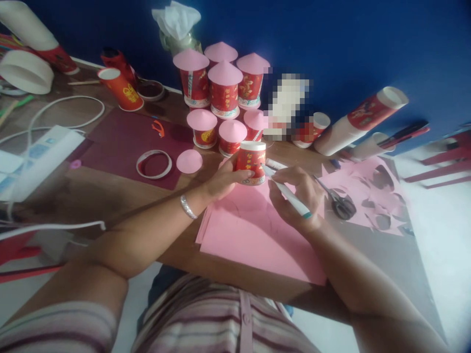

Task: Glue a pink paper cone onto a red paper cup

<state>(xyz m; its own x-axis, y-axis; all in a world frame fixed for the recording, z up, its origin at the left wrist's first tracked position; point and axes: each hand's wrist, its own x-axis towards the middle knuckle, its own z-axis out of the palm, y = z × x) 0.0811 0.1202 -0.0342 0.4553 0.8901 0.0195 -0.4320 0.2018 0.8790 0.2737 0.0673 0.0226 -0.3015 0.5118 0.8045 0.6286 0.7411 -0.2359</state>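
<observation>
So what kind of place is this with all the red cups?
Probably a craft table: pink paper with scissors beside it, a tape roll, and cone-topped cups. The left hand holds a red cup, the right hand a pen.

Dim, soft-focus view, bright glare at right, edges bowed and blurred.

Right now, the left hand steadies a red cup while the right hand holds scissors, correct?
No: the head view shows the right hand holding a white pen; the scissors lie beside it. The left hand does steady the red cup.
</observation>
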